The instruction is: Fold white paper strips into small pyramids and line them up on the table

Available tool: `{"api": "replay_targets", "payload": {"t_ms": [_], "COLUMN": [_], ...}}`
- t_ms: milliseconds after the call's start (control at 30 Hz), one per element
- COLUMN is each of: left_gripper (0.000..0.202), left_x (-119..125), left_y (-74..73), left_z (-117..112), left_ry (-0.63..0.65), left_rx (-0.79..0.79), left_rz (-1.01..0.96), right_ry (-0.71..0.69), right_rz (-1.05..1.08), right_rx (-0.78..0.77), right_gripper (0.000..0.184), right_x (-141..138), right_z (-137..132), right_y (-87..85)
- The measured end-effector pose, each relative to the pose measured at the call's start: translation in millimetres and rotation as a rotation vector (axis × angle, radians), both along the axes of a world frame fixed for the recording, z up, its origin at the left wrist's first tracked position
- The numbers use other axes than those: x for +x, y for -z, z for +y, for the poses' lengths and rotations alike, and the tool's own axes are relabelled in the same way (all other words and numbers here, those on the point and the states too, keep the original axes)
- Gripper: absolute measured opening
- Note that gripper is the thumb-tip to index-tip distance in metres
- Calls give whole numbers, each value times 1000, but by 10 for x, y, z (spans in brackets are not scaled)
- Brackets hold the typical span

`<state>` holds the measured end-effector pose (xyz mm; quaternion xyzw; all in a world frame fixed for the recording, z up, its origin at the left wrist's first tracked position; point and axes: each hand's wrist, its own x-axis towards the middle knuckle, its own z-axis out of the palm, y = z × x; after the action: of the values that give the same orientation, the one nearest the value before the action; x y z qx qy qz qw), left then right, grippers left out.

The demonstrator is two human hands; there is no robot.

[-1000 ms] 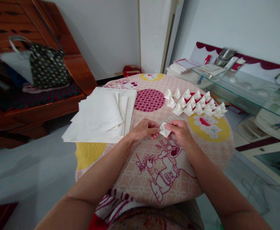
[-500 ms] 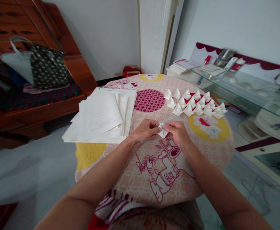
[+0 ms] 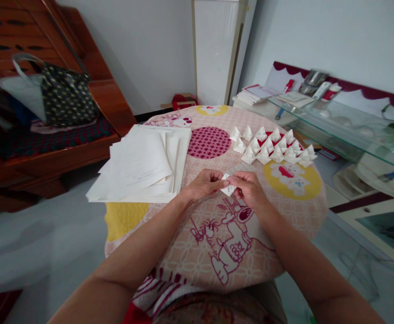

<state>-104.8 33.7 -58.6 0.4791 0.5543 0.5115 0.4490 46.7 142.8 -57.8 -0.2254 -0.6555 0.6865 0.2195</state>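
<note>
Between my two hands is a small folded paper (image 3: 228, 190), white and diamond-shaped, with some print on it. My left hand (image 3: 206, 184) pinches its left side between thumb and fingers. From the right, my right hand (image 3: 249, 185) grips the upper right edge in the same way. Both hands are just above the tablecloth (image 3: 190, 252). Beyond them, toward the right, several folded white paper boats (image 3: 263, 154) stand in rows. A stack of white paper sheets (image 3: 139, 162) lies left of my hands, its top sheets askew.
The round table's patterned cloth reaches its edge. At the right, a glass shelf (image 3: 338, 126) holds cups and papers beside the table. A wooden bench (image 3: 105, 101) stands on the left with a dark patterned bag (image 3: 68, 96) on it.
The thumbs have shifted slightly on the folded paper, and more of its lower face shows. The paper boats and the stack stay in place; the view has moved a little.
</note>
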Motion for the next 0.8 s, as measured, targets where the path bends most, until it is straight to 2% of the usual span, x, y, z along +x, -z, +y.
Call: {"api": "replay_targets", "payload": {"t_ms": [267,500,800], "left_gripper": [58,52,56], "left_x": [8,12,-38], "left_y": [-61,-81,0], "left_z": [-17,-31,-12], "left_ry": [18,11,20], "left_rx": [76,115,-12], "left_rz": [-35,-54,-120], "right_ry": [-18,-53,13], "right_rz": [10,43,19], "right_rx": [-22,-107,-61], "right_gripper": [44,42,44], "right_x": [-26,-52,-10], "right_z": [-31,-37,-15], "right_y": [64,54,19]}}
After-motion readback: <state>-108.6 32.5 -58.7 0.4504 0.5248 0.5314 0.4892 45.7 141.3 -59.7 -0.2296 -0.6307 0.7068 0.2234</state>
